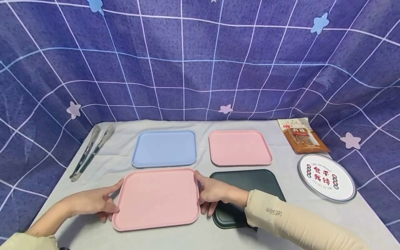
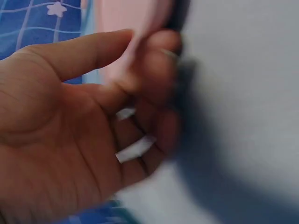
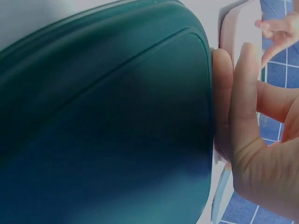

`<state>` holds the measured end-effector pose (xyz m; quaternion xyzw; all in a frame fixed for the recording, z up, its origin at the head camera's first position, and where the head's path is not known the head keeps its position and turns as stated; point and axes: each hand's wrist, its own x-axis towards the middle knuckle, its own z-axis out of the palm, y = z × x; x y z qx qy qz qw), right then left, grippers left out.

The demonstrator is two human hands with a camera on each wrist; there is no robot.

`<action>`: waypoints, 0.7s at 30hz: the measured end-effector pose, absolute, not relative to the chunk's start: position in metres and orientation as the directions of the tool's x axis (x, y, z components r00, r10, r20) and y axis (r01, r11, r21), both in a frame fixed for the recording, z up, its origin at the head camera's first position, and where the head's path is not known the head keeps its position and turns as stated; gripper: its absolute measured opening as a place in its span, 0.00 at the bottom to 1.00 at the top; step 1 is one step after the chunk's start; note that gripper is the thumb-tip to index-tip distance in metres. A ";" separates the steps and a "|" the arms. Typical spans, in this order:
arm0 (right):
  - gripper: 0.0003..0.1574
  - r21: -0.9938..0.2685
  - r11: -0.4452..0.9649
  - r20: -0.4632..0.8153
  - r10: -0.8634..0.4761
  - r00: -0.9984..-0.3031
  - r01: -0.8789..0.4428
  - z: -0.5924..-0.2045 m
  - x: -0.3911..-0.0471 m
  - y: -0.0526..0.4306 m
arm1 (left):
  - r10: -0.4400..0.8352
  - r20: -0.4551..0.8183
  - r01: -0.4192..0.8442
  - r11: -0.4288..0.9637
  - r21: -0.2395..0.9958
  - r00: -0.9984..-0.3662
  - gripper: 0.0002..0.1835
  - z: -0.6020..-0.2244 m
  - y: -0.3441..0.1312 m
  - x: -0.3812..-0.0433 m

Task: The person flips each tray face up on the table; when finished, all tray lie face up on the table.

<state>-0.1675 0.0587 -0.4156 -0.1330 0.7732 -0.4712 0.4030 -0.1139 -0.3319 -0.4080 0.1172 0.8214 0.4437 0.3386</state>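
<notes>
Between both hands is the near pink tray [image 1: 157,199], front left on the cloth. My left hand [image 1: 89,201] grips its left edge; in the left wrist view the thumb [image 2: 100,51] lies on the pink side and the other fingers bend beneath the rim. On the opposite edge, my right hand [image 1: 215,191] pinches the tray with thumb above and fingers along the side. A dark green tray [image 1: 265,184] lies beneath the right wrist, partly hidden by the forearm; it fills much of the right wrist view, close beside the fingers [image 3: 245,98].
Behind are a blue tray [image 1: 164,148] and a smaller pink tray [image 1: 240,148]. Metal tongs [image 1: 92,152] lie at the left. At the right are a brown food packet [image 1: 302,136] and a round white plate [image 1: 326,177] with red lettering. A blue curtain [image 1: 200,69] hangs behind the table.
</notes>
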 end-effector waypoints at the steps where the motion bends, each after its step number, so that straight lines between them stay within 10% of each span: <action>1: 0.66 -0.836 0.521 -0.497 -0.588 -0.639 0.171 -0.416 -0.168 0.059 | 0.460 -0.448 -0.076 0.627 0.775 -0.767 0.51 -0.400 -0.329 -0.115; 8: 0.67 -0.837 0.504 -0.506 -0.564 -0.653 0.213 -0.405 -0.169 0.075 | 0.370 -0.304 0.096 0.759 0.644 -0.878 0.43 -0.320 -0.278 -0.133; 21: 0.54 -0.812 0.583 -0.422 -0.593 -0.686 -0.006 -0.354 -0.185 0.218 | 0.555 -0.445 -0.237 0.407 0.882 -0.703 0.52 -0.363 -0.153 -0.127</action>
